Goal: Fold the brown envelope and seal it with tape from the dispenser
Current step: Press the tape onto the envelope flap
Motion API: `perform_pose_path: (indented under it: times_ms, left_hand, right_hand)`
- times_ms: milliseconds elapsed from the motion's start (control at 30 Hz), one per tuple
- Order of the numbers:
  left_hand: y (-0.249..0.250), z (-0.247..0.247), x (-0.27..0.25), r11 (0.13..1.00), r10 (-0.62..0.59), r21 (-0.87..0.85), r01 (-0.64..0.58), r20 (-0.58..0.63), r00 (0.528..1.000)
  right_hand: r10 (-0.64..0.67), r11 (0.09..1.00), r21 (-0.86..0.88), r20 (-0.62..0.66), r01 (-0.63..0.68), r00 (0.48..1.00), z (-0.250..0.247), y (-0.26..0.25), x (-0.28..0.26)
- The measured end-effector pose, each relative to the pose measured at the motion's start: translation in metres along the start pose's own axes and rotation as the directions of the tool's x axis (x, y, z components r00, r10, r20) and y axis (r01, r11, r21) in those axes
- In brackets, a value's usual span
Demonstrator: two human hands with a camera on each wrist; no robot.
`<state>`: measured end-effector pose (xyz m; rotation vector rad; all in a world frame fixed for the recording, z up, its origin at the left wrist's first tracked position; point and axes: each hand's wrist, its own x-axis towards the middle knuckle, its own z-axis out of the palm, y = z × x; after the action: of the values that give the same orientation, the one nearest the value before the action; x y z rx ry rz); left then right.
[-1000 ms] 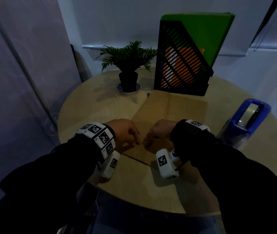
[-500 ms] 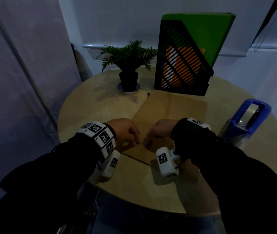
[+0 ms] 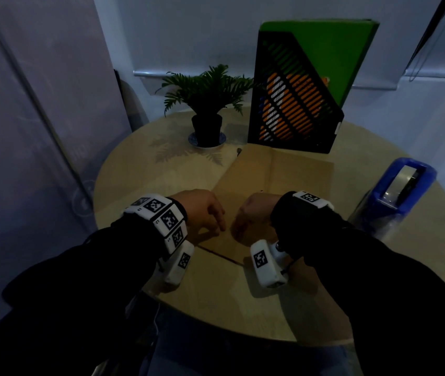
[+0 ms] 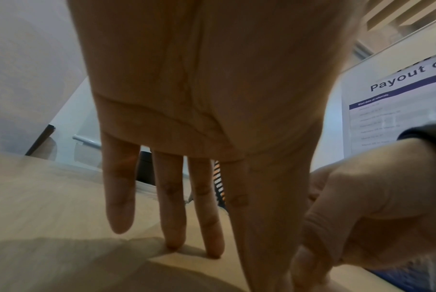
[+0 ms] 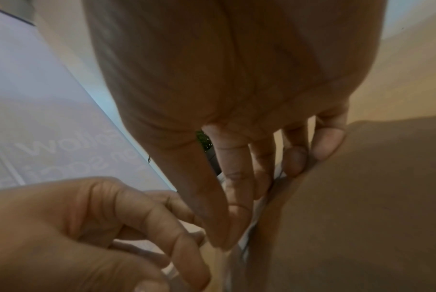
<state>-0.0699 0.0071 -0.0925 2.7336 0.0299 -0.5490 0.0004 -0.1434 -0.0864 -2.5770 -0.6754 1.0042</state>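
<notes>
A: Where is the brown envelope (image 3: 275, 180) lying?

B: It is lying flat on the round wooden table (image 3: 140, 169), slanting away from the person, with its far edge just in front of the black mesh file holder (image 3: 292, 104) and its near corner under both hands

A: What is the left hand (image 3: 202, 210) doing?

B: It is reaching down onto the near left edge of the envelope. In the left wrist view its fingers (image 4: 172, 207) are hanging nearly straight, with two fingertips touching the paper. It is not curling round anything

A: And the right hand (image 3: 251, 213)?

B: It is sitting just beside the left one, at the same corner. The right wrist view is showing its thumb (image 5: 204, 197) and forefinger coming together at the envelope's edge, and the other fingers bending against the raised brown paper (image 5: 362, 197). Whether it is really pinching the paper cannot be told, since that picture is blurred

A: Where is the tape dispenser (image 3: 397, 191) standing?

B: The blue dispenser is standing near the table's right rim, well apart from both hands, and nobody is touching it

A: Anything else on the table?

B: A small potted plant (image 3: 207, 104) is standing at the back, left of the file holder, which is holding a green folder (image 3: 332, 52)
</notes>
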Motion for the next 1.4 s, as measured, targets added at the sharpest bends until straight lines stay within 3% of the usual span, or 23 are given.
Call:
perform_pose_path:
  times_ms: [433, 1000, 1100, 1233, 1400]
  left_hand:
    - [0.011, 0.001, 0.006, 0.992, -0.124, 0.007, 0.124, -0.059, 0.991]
    - [0.037, -0.003, 0.007, 0.970, -0.243, 0.004, 0.243, 0.011, 0.970]
    - [0.035, -0.001, 0.008, 0.971, -0.237, -0.021, 0.237, -0.013, 0.971]
    - [0.030, 0.004, 0.006, 0.977, -0.180, 0.100, 0.190, -0.102, 0.978]
    - [0.027, 0.002, 0.006, 0.978, -0.169, 0.109, 0.175, -0.064, 0.984]
  right_hand:
    - [-0.037, 0.998, -0.044, -0.017, 0.036, 0.999, 0.004, -0.005, -0.010]
    - [-0.051, 0.995, -0.089, -0.040, 0.047, 0.998, 0.006, -0.005, -0.012]
    - [-0.046, 0.995, -0.085, -0.038, 0.042, 0.998, 0.007, -0.005, -0.011]
    - [-0.048, 0.992, -0.122, -0.019, 0.046, 0.999, 0.005, -0.007, -0.008]
    - [-0.028, 0.966, -0.259, 0.004, 0.028, 1.000, 0.005, -0.008, 0.004]
